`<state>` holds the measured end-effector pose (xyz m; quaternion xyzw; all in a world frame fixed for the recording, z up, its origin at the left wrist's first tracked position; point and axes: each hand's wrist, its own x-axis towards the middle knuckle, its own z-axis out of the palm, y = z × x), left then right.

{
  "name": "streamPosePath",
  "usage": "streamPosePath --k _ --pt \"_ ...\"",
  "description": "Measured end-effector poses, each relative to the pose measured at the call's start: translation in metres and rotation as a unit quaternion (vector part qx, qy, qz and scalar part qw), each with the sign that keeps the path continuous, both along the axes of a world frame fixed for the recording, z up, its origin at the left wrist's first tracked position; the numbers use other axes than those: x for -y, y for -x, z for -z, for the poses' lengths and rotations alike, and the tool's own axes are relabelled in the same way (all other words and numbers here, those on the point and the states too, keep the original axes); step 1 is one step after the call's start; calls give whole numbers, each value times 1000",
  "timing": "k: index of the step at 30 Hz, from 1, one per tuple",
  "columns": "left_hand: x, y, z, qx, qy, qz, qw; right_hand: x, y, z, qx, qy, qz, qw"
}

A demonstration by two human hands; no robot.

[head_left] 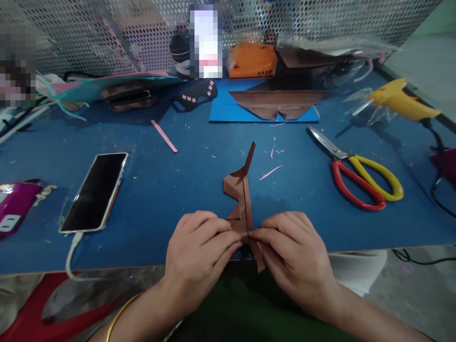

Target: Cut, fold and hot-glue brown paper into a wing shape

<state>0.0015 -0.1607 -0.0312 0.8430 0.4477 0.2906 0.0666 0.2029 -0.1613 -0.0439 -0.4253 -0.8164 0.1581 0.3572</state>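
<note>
A folded brown paper cutout (245, 199) with a long narrow strip along one side lies near the table's front edge, its upper end sticking up. My left hand (203, 247) pinches its lower left part between thumb and fingers. On the other side my right hand (292, 247) has its fingertips closed on the brown strip, close to the left fingertips. The strip's lower end hangs past the table edge. Thin pink paper scraps (271, 173) lie just beyond the cutout. Scissors (356, 168) with one red and one yellow handle rest to the right.
A charging phone (96, 192) and a pink paper strip (164, 136) are on the left. At the back are a black mask shape (195, 95), a brown paper piece (278, 102) on a blue sheet (228, 107), and an orange packet (252, 59). A yellow glue gun (402, 99) stands back right.
</note>
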Motion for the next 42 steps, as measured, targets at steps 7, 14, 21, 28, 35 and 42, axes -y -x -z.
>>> streamPosePath --k 7,14,21,28,35,42 --pt "-4 -2 -2 23 53 -1 998 0 0 -4 -12 25 13 1000" --pt "-6 -5 -2 8 88 -22 996 -2 5 -7 26 51 25 998" --pt "-8 5 -4 55 171 -14 984 -4 6 -7 25 84 30 996" --pt "-10 5 -4 54 160 -25 985 -3 6 -7 37 82 40 995" --pt "-8 -1 -4 42 156 -37 986 -1 9 -5 46 89 72 992" --pt "-10 -3 -5 43 174 -46 983 -1 9 -7 -5 113 77 991"
